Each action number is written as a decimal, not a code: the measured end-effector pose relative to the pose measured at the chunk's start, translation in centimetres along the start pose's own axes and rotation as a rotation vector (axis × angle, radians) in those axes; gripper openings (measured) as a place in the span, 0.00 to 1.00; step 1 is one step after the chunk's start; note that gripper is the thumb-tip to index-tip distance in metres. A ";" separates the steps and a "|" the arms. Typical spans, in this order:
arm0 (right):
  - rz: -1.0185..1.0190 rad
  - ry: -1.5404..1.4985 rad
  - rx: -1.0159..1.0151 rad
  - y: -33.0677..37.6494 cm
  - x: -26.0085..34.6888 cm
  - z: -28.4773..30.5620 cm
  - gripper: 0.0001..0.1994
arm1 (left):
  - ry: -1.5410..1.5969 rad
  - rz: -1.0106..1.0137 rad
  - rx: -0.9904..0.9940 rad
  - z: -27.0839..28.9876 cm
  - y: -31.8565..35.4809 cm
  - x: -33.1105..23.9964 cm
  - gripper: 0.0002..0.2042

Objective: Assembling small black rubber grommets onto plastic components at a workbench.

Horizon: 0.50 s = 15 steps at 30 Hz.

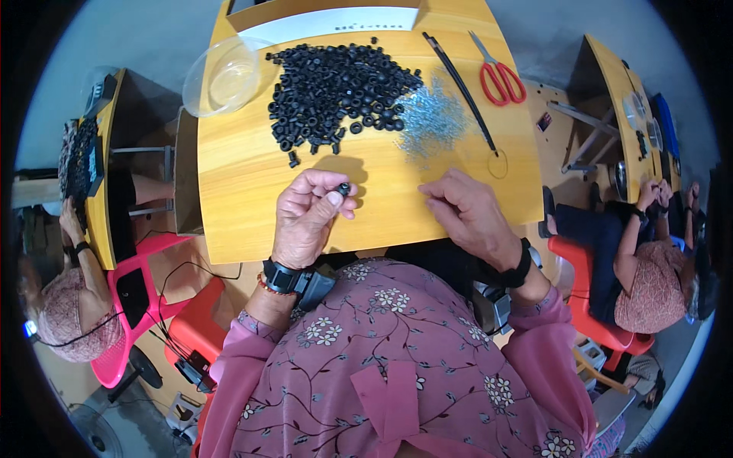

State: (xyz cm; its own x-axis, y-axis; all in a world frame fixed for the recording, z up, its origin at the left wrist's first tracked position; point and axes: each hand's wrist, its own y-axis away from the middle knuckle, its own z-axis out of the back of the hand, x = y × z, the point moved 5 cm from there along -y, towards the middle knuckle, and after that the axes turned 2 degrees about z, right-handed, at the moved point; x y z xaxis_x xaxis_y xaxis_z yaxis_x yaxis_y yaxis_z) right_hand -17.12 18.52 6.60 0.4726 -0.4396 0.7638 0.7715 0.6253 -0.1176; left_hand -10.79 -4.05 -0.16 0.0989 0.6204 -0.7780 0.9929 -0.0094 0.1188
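Observation:
Above the near part of the yellow table, my left hand (304, 217) pinches a small black ring-shaped piece (343, 188) between thumb and fingers. My right hand (475, 217) hovers to the right with its fingers curled and thumb pressed in; anything it holds is too small to make out. Beyond my hands lies a heap of small black rubber-like pieces (328, 88), some ringed, some plug-shaped. Touching its right side is a scatter of tiny silvery-blue bits (431, 122).
A clear round plastic tub (221, 80) stands at the table's (237, 191) far left. A long thin black rod (466, 95) and red-handled scissors (500, 80) lie at the right. At the back is an open box (328, 23). Other people work at side tables, left and right.

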 end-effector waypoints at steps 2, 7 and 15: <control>0.043 0.013 0.013 -1.0 0.7 -0.3 0.06 | 0.013 -0.016 0.006 0.0 0.1 -0.1 0.09; 0.115 0.123 0.022 -5.6 1.6 -1.2 0.09 | 0.031 -0.024 -0.001 0.2 0.3 -0.3 0.08; 0.205 0.188 0.063 -10.2 2.7 -5.5 0.07 | 0.039 -0.036 0.022 0.5 0.4 -0.1 0.09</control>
State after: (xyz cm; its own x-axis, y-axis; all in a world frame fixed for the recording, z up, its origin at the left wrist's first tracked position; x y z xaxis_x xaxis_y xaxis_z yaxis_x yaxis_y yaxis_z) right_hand -21.39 7.42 6.35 0.6912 -0.4083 0.5963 0.6267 0.7496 -0.2131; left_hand -10.39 -4.46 -0.36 0.0604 0.6510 -0.7566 0.9970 -0.0031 0.0770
